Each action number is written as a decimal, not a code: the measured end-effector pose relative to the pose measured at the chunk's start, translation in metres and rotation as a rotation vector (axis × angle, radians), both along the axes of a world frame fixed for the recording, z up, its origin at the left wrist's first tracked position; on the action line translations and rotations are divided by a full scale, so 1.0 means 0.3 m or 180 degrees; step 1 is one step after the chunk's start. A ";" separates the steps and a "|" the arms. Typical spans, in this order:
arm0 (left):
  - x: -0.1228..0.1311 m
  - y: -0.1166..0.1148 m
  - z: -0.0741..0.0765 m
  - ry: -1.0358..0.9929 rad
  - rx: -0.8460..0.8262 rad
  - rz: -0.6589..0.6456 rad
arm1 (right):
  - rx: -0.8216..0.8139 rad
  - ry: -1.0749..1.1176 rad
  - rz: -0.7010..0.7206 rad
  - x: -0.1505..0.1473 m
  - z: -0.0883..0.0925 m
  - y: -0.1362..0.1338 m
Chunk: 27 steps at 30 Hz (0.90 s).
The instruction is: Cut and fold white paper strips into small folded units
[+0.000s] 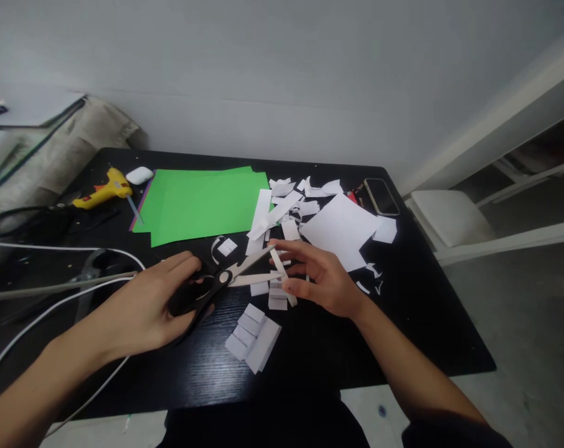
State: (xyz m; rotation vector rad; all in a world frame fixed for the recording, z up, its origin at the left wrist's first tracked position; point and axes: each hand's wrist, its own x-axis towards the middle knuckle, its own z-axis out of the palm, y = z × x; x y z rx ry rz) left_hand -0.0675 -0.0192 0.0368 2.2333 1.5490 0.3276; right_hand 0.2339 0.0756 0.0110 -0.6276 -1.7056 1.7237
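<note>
My left hand (146,305) is closed round the black handles of a pair of scissors (230,275). The blades are parted and point right. My right hand (317,274) pinches a narrow white paper strip (282,274) that lies between the blades. Below the scissors lies a small stack of folded white paper pieces (254,336). More cut white scraps (282,208) are strewn behind my hands, next to a larger white sheet (340,227).
The black table (403,323) also carries green paper sheets (202,202), a yellow glue gun (102,190), a white earbud case (139,175) and a phone (381,196). White cables (53,298) run along the left. A white chair (450,214) stands to the right.
</note>
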 end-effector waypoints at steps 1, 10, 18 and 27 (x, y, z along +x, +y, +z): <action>-0.001 0.000 -0.001 0.0005 0.0004 -0.0011 | -0.0023 -0.0019 -0.0012 0.000 -0.002 0.000; -0.035 -0.002 -0.017 0.0107 0.0065 0.0038 | 0.0062 -0.0205 -0.0024 0.004 -0.001 0.003; -0.015 0.001 -0.002 0.0023 0.0017 -0.0026 | -0.0042 -0.0202 0.0005 0.002 0.003 0.001; -0.025 -0.004 0.000 -0.0142 0.0010 -0.0027 | 0.0186 -0.0395 0.0032 0.003 0.012 -0.001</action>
